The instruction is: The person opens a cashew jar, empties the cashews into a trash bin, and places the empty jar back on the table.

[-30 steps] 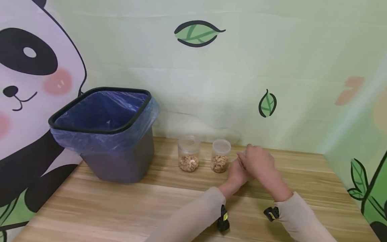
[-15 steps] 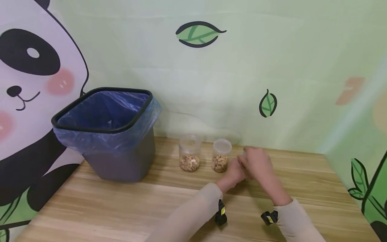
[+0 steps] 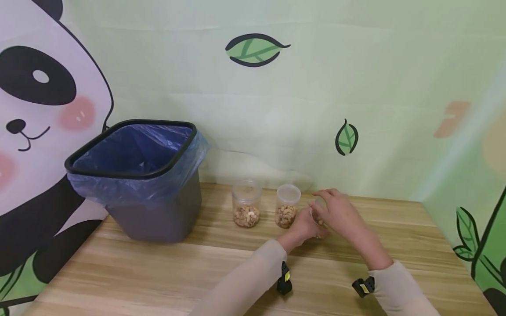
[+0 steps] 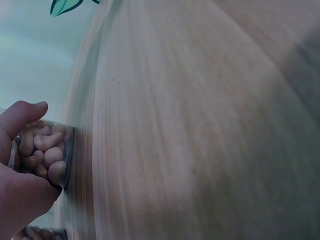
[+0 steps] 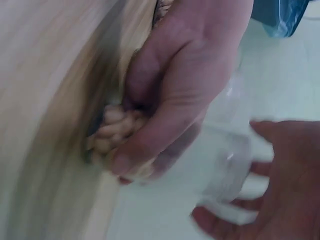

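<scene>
My left hand (image 3: 303, 227) grips the lower part of a clear plastic jar (image 5: 220, 160) of cashews, the rightmost of three jars. Through its wall the cashews (image 4: 47, 150) show between thumb and fingers in the left wrist view. Over the jar's top is my right hand (image 3: 339, 214), fingers spread loosely around the lid (image 5: 237, 170) with gaps showing. A second jar (image 3: 288, 199), capped and partly full of cashews, stands just left of my left hand. Further left is a wider clear jar (image 3: 247, 199), also with cashews inside.
A grey bin (image 3: 158, 224) with a blue bag liner (image 3: 183, 164) stands on the wooden table (image 3: 150, 272) at the left. Behind the jars rises a pale green wall (image 3: 269, 131) with printed leaves and a panda.
My right hand's fingers have loosened and spread at the jar's top, where they were closed over it before. The left hand still holds the jar, and the other jars stand unmoved.
</scene>
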Available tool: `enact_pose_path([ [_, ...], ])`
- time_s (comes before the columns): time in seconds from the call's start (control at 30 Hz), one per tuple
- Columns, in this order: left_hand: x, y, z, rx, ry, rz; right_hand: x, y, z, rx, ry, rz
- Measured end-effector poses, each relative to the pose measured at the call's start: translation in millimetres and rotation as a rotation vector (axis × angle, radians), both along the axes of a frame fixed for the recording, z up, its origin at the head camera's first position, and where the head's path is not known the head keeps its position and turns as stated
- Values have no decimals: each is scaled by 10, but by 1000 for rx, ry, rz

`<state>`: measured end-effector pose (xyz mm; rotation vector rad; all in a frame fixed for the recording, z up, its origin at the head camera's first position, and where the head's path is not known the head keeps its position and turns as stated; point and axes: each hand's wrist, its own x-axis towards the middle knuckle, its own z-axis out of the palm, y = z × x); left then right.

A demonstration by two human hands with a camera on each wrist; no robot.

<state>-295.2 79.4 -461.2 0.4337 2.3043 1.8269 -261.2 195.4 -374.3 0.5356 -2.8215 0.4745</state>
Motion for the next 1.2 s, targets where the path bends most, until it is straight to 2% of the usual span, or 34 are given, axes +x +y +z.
enact_pose_path([
  [0.13,16,-16,10,24,-8,-20,32,-112,60,115,-29,-185],
  [0.2,20,-15,13,34,-6,-24,14,-145,42,98,-37,-245],
  [0.3,14,-2,12,16,-3,-19,-5,-172,24,115,-15,-263],
  [0.4,-9,-1,1,20,10,-31,-16,-170,23,153,34,-230],
  [0.57,-33,-25,-3,67,26,-57,-34,-129,52,180,98,-123],
  [0.8,-8,-38,10,28,60,-99,-43,29,84,54,4,51],
  [0.97,4,-52,24,16,54,-119,-44,117,96,30,1,176],
  [1.07,-21,-53,12,23,53,-119,-37,118,112,36,4,195],
  [1.2,-44,-57,-5,40,46,-126,-15,59,136,51,-2,168],
])
